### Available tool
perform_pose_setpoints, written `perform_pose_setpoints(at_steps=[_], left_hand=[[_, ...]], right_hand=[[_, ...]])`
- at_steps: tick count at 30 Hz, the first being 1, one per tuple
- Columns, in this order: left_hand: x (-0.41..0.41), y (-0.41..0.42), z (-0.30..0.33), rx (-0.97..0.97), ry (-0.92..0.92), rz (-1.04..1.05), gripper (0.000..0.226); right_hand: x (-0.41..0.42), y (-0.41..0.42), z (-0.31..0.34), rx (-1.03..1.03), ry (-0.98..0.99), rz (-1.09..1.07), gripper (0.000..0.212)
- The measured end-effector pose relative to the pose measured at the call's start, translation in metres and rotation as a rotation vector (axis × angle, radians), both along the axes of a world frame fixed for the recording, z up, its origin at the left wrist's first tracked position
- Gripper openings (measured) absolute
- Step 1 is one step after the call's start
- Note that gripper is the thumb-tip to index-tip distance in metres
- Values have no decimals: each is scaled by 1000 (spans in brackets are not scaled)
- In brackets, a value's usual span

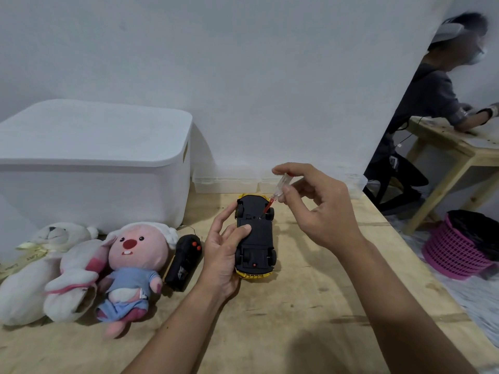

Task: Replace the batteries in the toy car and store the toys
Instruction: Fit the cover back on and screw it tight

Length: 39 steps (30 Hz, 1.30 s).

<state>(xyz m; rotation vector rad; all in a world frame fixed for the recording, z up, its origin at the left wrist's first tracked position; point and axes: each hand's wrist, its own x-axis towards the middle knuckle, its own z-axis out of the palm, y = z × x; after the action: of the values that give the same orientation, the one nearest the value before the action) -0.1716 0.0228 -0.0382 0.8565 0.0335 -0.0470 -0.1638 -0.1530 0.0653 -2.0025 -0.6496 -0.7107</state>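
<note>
The toy car [255, 238] lay upside down on the wooden desk [310, 306], with its black underside facing up and its yellow body showing only at the two ends. The left hand [222, 255] held it from the side, the thumb pressing on the flat black bottom and the fingers curled around the edge. The right hand [316, 203] pinched a small screwdriver [276, 194] between the thumb and the fingertips; its handle was clear plastic, its shaft looked red, and its tip stood at a small spot near the front wheels, probably the screw of the battery cover.

To do this step well, I think the screwdriver should stand straight in the screw head and be pushed down a little while turning, because such a small screw is easily damaged. The left hand should keep the smooth hard plastic car from sliding on the desk.

Beside the car lay a black remote control [183, 261] with red buttons, a soft pink plush toy [132, 268] in blue clothes and a white plush toy [37, 268]. Behind them stood a white storage box [89, 168], matte, with rounded corners and its lid on.
</note>
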Motion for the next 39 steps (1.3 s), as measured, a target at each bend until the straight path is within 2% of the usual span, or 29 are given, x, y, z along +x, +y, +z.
perform_pose_setpoints(at_steps=[8, 12, 17, 20, 23, 26, 31, 34, 39], left_hand=[[0, 0, -1, -5, -1, -6, 57], [-1, 0, 0, 0, 3, 6, 60], [-1, 0, 1, 10, -1, 0, 58], [-1, 0, 1, 7, 3, 7, 59], [-1, 0, 1, -5, 4, 7, 59], [-1, 0, 1, -13, 8, 9, 61], [-1, 1, 0, -22, 24, 12, 57], [-1, 2, 1, -26, 18, 8, 59], [-2, 1, 1, -33, 16, 8, 59]], right_hand=[[0, 4, 3, -6, 19, -24, 25], [4, -1, 5, -84, -12, -48, 24], [2, 4, 6, -9, 19, -8, 40], [3, 6, 5, -41, -80, -14, 27], [2, 4, 4, -115, -142, -43, 24], [1, 0, 3, -128, -102, -12, 28], [3, -5, 5, -104, -18, -27, 16], [2, -6, 8, -97, 16, -16, 19], [6, -10, 11, -305, -65, -46, 20]])
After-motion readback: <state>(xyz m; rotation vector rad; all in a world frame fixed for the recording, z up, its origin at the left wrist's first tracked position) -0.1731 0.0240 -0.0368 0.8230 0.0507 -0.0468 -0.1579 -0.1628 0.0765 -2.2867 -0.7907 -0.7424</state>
